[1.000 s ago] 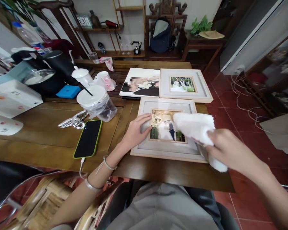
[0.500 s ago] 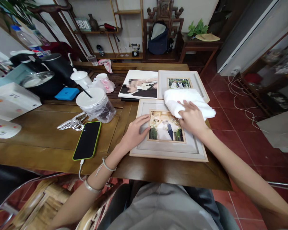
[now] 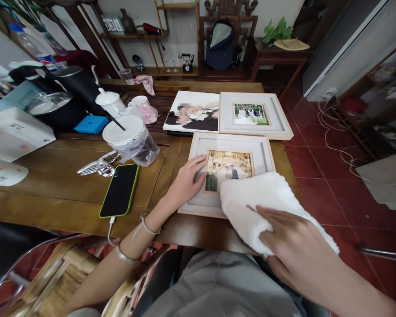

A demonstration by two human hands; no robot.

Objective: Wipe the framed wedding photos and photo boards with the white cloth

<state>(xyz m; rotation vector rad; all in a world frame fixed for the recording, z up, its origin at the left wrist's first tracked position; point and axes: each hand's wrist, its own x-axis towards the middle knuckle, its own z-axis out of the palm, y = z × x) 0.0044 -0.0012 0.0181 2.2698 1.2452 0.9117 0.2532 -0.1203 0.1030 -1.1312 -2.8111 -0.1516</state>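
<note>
Here, a green-cased phone [image 3: 120, 190] is seen on the wooden table [image 3: 53, 171], just left of the left hand [image 3: 185, 182], whose fingers are spread flat and pressed on the left side of the near picture frame [image 3: 232, 143], nothing gripped. Further right, a white cloth [image 3: 251, 198] is laid over the frame's near right corner and pressed down by the right hand [image 3: 293, 246], fingers stretched flat.

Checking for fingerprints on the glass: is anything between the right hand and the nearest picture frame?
Yes. A white towel lies under the right hand, covering the picture frame at its near right corner. The left hand rests bare on its left side.
</note>
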